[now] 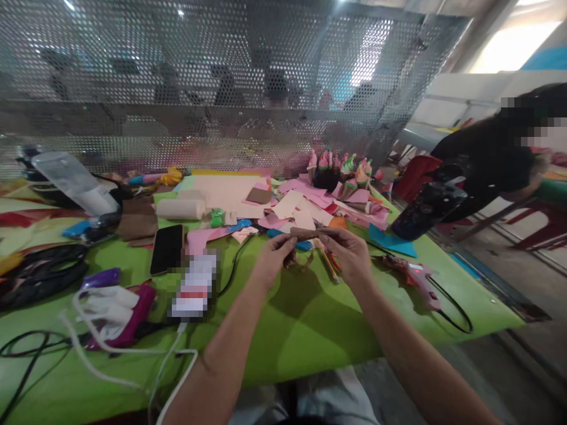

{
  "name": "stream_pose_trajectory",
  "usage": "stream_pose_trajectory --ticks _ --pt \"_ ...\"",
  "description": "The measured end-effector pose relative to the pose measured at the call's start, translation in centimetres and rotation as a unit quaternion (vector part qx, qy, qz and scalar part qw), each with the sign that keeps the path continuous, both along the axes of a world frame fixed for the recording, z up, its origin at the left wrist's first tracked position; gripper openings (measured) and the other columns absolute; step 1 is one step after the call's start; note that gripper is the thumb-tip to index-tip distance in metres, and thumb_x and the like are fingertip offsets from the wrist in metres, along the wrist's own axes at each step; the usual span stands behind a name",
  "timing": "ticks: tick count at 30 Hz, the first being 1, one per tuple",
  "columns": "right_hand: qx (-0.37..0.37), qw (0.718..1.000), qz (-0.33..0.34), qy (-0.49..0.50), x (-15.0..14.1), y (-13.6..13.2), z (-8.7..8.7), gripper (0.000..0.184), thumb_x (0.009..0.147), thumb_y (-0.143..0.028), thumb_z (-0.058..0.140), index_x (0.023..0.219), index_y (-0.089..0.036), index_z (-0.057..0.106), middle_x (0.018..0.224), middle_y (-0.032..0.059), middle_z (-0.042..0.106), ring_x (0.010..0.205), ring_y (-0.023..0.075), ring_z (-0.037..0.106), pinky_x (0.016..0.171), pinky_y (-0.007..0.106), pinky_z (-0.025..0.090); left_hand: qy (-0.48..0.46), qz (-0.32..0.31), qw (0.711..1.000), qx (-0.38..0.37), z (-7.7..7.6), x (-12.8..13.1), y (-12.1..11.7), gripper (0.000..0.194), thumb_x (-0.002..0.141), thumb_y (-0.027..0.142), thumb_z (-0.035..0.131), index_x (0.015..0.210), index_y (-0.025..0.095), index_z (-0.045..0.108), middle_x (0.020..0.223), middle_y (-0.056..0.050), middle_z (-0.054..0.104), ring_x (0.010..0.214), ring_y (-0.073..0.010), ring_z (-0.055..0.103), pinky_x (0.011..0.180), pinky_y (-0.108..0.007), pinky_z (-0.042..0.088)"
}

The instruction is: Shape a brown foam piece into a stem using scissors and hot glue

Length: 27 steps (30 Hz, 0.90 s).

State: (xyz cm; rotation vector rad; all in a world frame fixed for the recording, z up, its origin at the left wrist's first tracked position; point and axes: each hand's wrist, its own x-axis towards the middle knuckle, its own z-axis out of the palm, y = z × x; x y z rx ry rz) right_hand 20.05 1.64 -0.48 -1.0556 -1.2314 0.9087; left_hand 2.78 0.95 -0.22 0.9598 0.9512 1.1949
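Between my two hands is a small brown strip (306, 233), perhaps foam or felt sheet, held level above the green table. My left hand (275, 255) pinches its left end with thumb and fingers. At its right end, my right hand (349, 251) grips it the same way. A loose brownish bit dangles below the strip near my left fingers; I cannot make out its kind. A yellow pencil (330, 262) lies on the table just under my right hand. To the right rests a pink glue gun (423, 284) with a black cord.
Pink and cream sheets (290, 203) are heaped behind my hands, near pastel-tipped crafted pieces (349, 168). Two phones (167, 249), a power strip (119, 321) and cables lie left. A dark tumbler (427, 206) stands right; a person in black (482, 147) bends beyond. A perforated metal screen (199, 88) rises behind.
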Motion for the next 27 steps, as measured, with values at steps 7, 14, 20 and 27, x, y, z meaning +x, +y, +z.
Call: stream_pose_trajectory --ticks 7,14,20,27 --pt "0.003 1.000 -0.005 0.011 0.01 0.02 0.06 0.020 0.068 -0.035 0.078 0.083 -0.021 0.078 0.074 0.0021 0.074 0.066 0.0158 0.062 0.062 0.028 0.049 -0.005 -0.011 1.000 -0.007 -0.03 0.03 -0.18 0.046 0.061 0.055 0.081 0.082 0.015 0.073 0.053 0.003 0.058 0.047 -0.0072 0.043 0.048 -0.022 0.029" --pt "0.004 1.000 0.008 0.007 0.07 0.13 -0.02 0.020 0.068 -0.035 0.077 0.082 -0.021 0.078 0.073 0.0017 0.073 0.065 0.0152 0.062 0.062 0.027 0.049 0.027 0.003 1.000 -0.001 0.03 -0.12 -0.21 0.045 0.060 0.057 0.080 0.078 0.016 0.075 0.056 0.005 0.049 0.052 -0.0076 0.036 0.051 -0.023 0.032" --pt "0.007 1.000 0.009 -0.005 0.16 0.11 0.10 0.019 0.072 -0.035 0.075 0.084 -0.021 0.079 0.067 0.0000 0.070 0.062 0.0144 0.060 0.061 0.027 0.047 0.046 0.062 0.997 0.017 0.01 -0.28 -0.06 0.032 0.062 0.047 0.081 0.076 0.019 0.078 0.071 0.001 0.061 0.063 -0.0102 0.048 0.058 -0.023 0.037" --pt "0.013 1.000 0.004 -0.017 0.24 0.09 0.15 0.018 0.072 -0.035 0.075 0.083 -0.022 0.079 0.072 0.0006 0.073 0.066 0.0157 0.062 0.063 0.028 0.048 -0.001 0.035 0.999 0.010 -0.27 -0.26 0.14 0.038 0.059 0.045 0.085 0.083 0.017 0.080 0.068 -0.002 0.065 0.059 -0.0087 0.044 0.055 -0.023 0.034"
